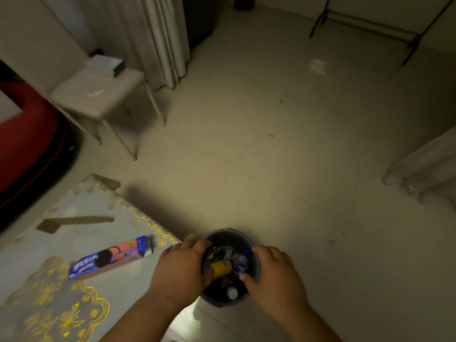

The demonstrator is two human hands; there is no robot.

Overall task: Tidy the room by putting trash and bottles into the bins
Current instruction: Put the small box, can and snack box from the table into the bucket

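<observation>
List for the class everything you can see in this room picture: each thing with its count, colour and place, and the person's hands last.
Round dark grey bin: one, on the floor, bottom centre.
Yellow cylindrical container: one, inside the bin.
White bottle cap: one, in the bin, near edge.
Blue rectangular biscuit box: one, lying on the table.
Brown cardboard strip: one, on the table.
Gold-patterned white tablecloth table: one, lower left.
Beige padded stool: one, upper left.
Pale curtain: one, top centre.
Hands: left hand and right hand, on the bin's rim.

A dim room in a home: pale tiled floor [283,144], hanging curtain [158,40], cushioned stool [98,95], and a desk [49,280] under gold-patterned cloth.
</observation>
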